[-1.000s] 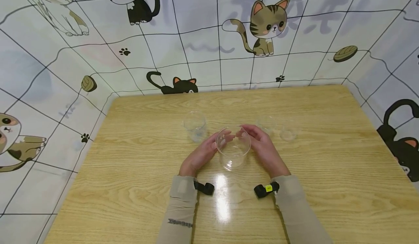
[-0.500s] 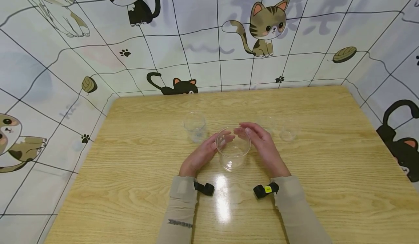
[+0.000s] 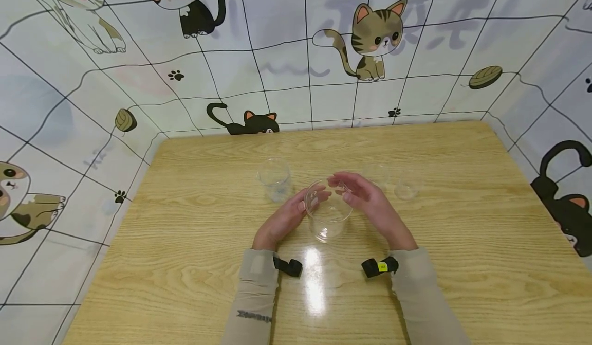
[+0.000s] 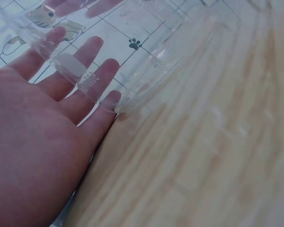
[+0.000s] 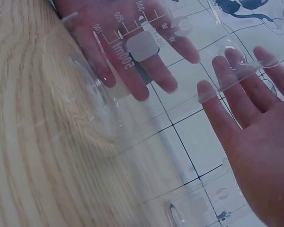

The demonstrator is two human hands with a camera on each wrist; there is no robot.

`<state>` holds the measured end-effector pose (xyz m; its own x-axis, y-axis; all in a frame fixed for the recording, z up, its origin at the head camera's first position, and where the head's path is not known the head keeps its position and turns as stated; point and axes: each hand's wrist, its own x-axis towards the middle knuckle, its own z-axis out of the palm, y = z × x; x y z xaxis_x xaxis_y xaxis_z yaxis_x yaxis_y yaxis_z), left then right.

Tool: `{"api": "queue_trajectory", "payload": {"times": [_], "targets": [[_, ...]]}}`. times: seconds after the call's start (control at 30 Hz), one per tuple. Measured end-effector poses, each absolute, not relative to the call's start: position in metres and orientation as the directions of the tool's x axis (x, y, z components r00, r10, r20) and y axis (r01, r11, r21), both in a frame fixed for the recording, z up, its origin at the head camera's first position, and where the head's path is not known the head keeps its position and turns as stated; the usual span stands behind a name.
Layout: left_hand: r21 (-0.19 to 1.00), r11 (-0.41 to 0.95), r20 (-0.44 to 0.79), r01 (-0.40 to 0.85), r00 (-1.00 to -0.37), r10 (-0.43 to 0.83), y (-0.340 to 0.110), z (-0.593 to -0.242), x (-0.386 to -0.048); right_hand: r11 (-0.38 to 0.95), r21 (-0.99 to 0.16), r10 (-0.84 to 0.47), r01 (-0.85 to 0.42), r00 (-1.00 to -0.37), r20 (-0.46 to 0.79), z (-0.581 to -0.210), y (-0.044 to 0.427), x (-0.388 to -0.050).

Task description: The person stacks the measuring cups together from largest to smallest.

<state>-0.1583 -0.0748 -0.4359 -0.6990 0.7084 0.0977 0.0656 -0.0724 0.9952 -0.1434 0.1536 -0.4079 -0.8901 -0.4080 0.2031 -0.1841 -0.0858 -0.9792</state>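
Note:
A clear glass beaker (image 3: 329, 224) with a 500 ml scale stands on the wooden table between both hands. My left hand (image 3: 283, 220) lies along its left and far side; in the left wrist view the fingers (image 4: 97, 78) are nearly straight against the glass, the palm apart from it. At the right far side is my right hand (image 3: 376, 209), fingers spread and loosely bent beside the rim. In the right wrist view its fingertips (image 5: 222, 71) overlap the beaker's edge; whether they touch is unclear. The beaker's printed marks (image 5: 142, 46) show in that view.
Behind the left hand stands another transparent vessel (image 3: 276, 180), with something bluish low in it. Two smaller clear glass pieces, one a low round vessel (image 3: 407, 188), sit behind the right hand. Cat-patterned walls (image 3: 287, 67) border the table (image 3: 185, 262).
The right hand has loosened: its fingers reach farther left behind the rim, and its thumb and wrist have shifted slightly right. The left hand and the beaker stay put.

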Motion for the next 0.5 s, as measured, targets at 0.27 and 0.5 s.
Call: {"api": "queue_trajectory", "payload": {"times": [0.27,0.5], "targets": [[0.996,-0.056,0.09,0.072,-0.702,0.707,-0.076,-0.434,-0.158,-0.053,-0.98,-0.487,-0.191,-0.852,0.192,-0.414,0.157,-0.148],[0.991,-0.101,0.131,0.084,-0.695,0.707,-0.075,-0.437,-0.159,0.038,-0.98,-0.514,-0.196,-0.845,0.149,-0.397,0.154,-0.141]]}}
